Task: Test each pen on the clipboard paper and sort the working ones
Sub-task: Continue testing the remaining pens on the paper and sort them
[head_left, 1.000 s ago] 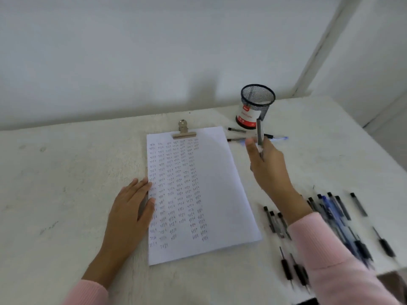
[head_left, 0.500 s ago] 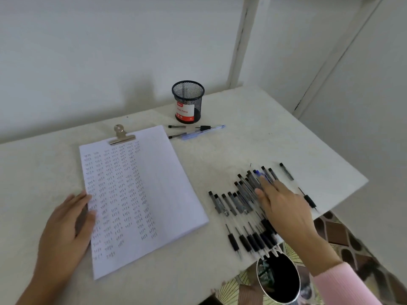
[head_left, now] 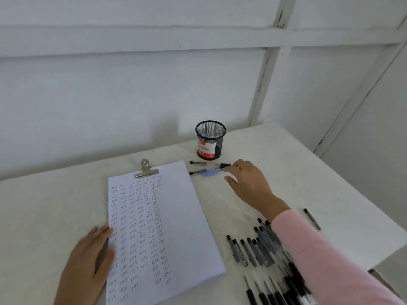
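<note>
White table (head_left: 44, 216) carries everything. At the near left, the left hand (head_left: 88, 265) lies flat with straight fingers, pressing the left edge of the paper (head_left: 171, 227), which is covered in columns of small ink marks and held at its far end by a metal clip (head_left: 146, 169). Right of the clip, near the wall, a black mesh cup (head_left: 210, 139) stands upright. Just in front of it lie a black pen (head_left: 207, 163) and a blurred blue pen (head_left: 209, 172), side by side. The right hand (head_left: 248, 183) reaches to their right ends, fingers loosely extended and thumb apart; whether it pinches a pen I cannot tell. Its pink sleeve (head_left: 330, 260) crosses and hides part of the pile of pens (head_left: 255, 254) at the near right. One lone pen (head_left: 311, 219) lies beyond the sleeve, near the table's right edge.
</note>
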